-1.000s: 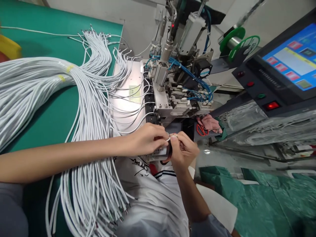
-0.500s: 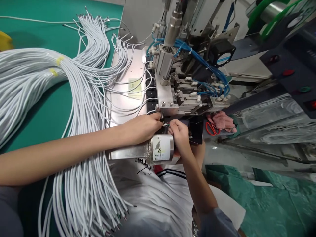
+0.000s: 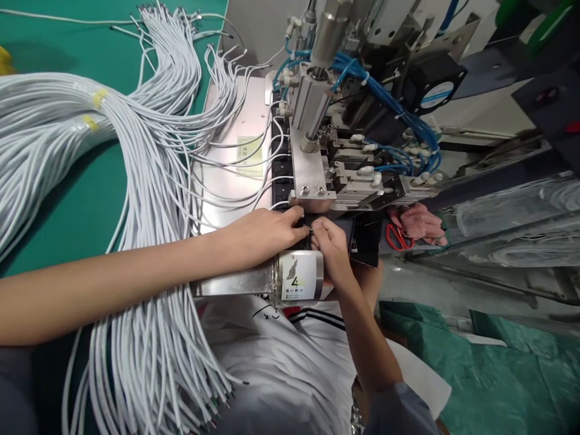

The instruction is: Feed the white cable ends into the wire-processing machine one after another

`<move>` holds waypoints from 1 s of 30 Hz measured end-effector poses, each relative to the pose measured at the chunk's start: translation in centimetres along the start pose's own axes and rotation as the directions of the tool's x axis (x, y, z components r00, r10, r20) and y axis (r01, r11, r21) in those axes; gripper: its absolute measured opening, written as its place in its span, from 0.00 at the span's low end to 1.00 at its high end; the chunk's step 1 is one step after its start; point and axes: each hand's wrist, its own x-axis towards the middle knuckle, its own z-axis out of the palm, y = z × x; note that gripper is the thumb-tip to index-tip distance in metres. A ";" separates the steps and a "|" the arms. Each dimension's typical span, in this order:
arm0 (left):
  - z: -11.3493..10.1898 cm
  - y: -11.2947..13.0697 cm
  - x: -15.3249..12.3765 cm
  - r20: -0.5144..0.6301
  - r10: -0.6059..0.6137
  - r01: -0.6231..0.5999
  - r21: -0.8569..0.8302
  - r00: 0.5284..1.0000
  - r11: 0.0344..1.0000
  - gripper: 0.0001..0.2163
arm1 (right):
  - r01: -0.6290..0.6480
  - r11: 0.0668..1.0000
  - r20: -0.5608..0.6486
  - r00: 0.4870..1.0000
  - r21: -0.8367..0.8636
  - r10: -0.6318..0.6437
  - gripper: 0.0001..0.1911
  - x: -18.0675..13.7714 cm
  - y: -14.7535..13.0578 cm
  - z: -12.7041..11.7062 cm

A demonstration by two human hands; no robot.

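Cables (image 3: 145,181) spill from the mat (image 3: 81,48) across the plate (image 3: 259,95) to the machine (image 3: 312,172), beside which the right hand (image 3: 332,244) pinches one thin end (image 3: 310,231) and the left hand (image 3: 267,234) sits half-curled, its grip hidden, so a light, steady touch would serve best.

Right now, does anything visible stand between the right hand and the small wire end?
Nothing visible does: the wire end shows in the narrow gap between the right hand and left hand. The labelled metal cover sits lower in the picture, outside that gap.

Apparently a thin wire end (image 3: 310,231), pinched
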 end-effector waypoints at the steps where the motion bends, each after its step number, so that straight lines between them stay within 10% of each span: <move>1: 0.0 0.0 0.0 -0.002 0.001 -0.001 0.002 1.000 1.000 0.16 | 0.027 0.999 -0.009 1.000 -0.018 -0.027 0.17 0.0 0.1 0.1; 12: -2.0 0.6 -1.7 0.043 -0.206 0.205 0.028 0.978 0.978 0.08 | 0.113 0.988 -0.187 0.974 -0.103 -0.131 0.23 0.4 0.5 0.3; 17: -1.0 -0.5 -1.5 -0.070 -0.297 0.301 0.061 0.952 0.952 0.11 | 0.285 0.865 -0.473 0.744 -0.413 -0.471 0.14 -6.0 -2.1 2.1; 20: -0.5 -1.0 -1.4 -0.097 -0.317 0.323 0.055 0.944 0.945 0.13 | 0.430 0.757 -0.113 0.830 -0.492 -0.546 0.07 -10.0 -2.5 5.3; 23: -0.3 -1.5 -1.4 -0.112 -0.322 0.329 0.042 0.940 0.944 0.14 | 0.298 0.898 0.239 0.944 -0.325 -0.227 0.05 -11.3 -1.2 9.4; 26: -0.2 -1.7 -1.4 -0.165 -0.313 0.324 0.042 0.935 0.945 0.14 | 0.032 0.976 0.324 0.945 -0.216 0.040 0.10 -11.0 0.6 12.5; 30: -0.6 -0.8 -1.6 -0.232 -0.245 0.245 -0.033 0.941 0.969 0.14 | 0.042 0.943 0.283 0.957 -0.331 0.057 0.11 -11.0 0.7 12.6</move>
